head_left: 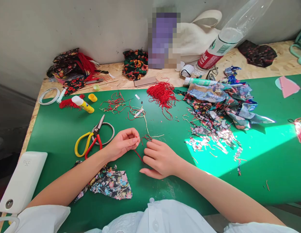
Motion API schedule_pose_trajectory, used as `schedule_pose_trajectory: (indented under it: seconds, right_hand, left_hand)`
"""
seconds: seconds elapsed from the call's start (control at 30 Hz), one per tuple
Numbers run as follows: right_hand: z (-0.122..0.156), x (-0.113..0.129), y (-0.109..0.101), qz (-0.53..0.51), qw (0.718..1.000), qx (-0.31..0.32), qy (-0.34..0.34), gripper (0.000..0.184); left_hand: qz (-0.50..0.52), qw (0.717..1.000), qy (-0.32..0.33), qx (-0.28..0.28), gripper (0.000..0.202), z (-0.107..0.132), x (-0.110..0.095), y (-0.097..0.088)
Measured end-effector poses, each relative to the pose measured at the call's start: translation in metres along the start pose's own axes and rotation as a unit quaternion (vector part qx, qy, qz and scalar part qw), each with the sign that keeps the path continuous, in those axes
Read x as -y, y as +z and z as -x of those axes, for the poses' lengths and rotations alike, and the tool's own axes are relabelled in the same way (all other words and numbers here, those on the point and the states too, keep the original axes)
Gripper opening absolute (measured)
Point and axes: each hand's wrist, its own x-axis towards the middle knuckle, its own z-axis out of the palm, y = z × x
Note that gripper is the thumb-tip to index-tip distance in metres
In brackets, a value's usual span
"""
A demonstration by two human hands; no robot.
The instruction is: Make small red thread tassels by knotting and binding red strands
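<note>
My left hand point(125, 143) is closed in a pinch, its thumb and fingertips pressed together on a red cord point(139, 156). From there the cord runs down to the curled fingers of my right hand point(158, 158), which are closed around its other part with the thumb held apart. Dark red thread ends point(147, 137) stick out just beyond the right fingertips. Close to my left wrist lie scissors point(95, 132) with one yellow and one red handle, over a ring-shaped roll point(113, 131). A floral cloth piece point(114, 183) is partly under my left forearm.
Behind my hands are a red thread pile point(162, 95), loose thread scraps point(114, 103) and a glue stick point(83, 104). Fabric scraps point(213, 106) spread to the right, near a plastic bottle point(215, 48). A white power bank point(23, 181) is at the left edge.
</note>
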Motion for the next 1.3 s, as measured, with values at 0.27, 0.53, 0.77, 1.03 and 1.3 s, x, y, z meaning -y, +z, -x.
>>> schedule_pose_trajectory:
  seconds: [0.27,0.53,0.77,1.03,1.3]
  right_hand:
    - [0.0,-0.012,-0.006,0.013,0.969,-0.056,0.241,0.009]
    - [0.001,-0.012,0.002,0.075,0.963,0.024,0.257,0.012]
    - [0.001,-0.012,0.002,0.081,0.964,0.028,0.251,0.015]
    - [0.0,-0.013,0.001,0.07,0.965,0.015,0.253,0.013]
    - [0.0,-0.009,-0.002,0.01,0.967,-0.121,0.225,0.013]
  left_hand:
    - [-0.005,1.0,0.006,0.014,0.02,-0.001,0.003,-0.004]
    - [-0.017,1.0,0.016,0.009,0.021,-0.001,0.003,-0.003]
    - [-0.068,0.997,0.016,0.029,0.021,-0.002,0.006,-0.004]
    - [-0.15,0.987,-0.005,0.053,0.017,0.0,0.008,-0.008]
    - [-0.196,0.98,-0.029,0.035,0.017,-0.001,0.005,-0.002]
